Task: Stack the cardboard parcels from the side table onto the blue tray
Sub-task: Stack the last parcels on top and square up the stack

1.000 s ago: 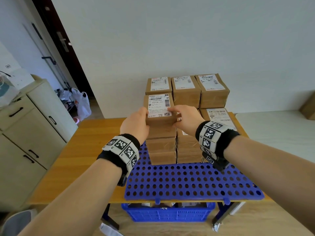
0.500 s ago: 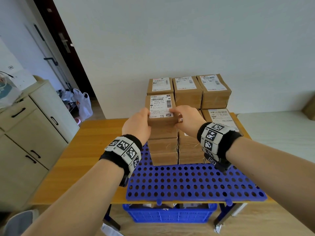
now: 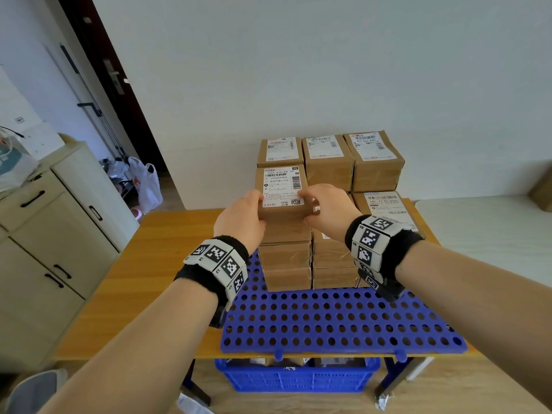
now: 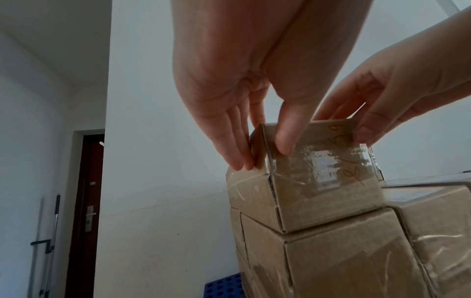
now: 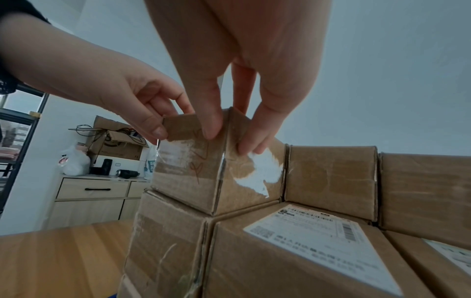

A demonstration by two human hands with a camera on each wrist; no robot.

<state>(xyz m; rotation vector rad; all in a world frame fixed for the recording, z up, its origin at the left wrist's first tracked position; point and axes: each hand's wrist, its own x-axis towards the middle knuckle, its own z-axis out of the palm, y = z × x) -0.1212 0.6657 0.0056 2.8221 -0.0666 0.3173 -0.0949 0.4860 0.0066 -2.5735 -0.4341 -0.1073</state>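
Both hands held one parcel (image 3: 282, 192) at the top of the near-left stack on the blue tray (image 3: 337, 321). The left hand (image 3: 239, 218) pinched its left near corner, thumb on the near face and fingers (image 4: 237, 153) on the left side. The right hand (image 3: 327, 207) gripped the right near corner the same way, thumb in front, fingers (image 5: 251, 139) on the right side. The parcel's underside sat on the box below, its label facing up. Behind it stood a back row of three parcels (image 3: 328, 159) at about the same height; to the right, lower stacks (image 3: 331, 252) showed labelled tops. The tray lay on a wooden surface (image 3: 167, 252), its front edge overhanging a blue crate (image 3: 298, 376) on the floor. A cream cabinet (image 3: 53, 234) stood at left.
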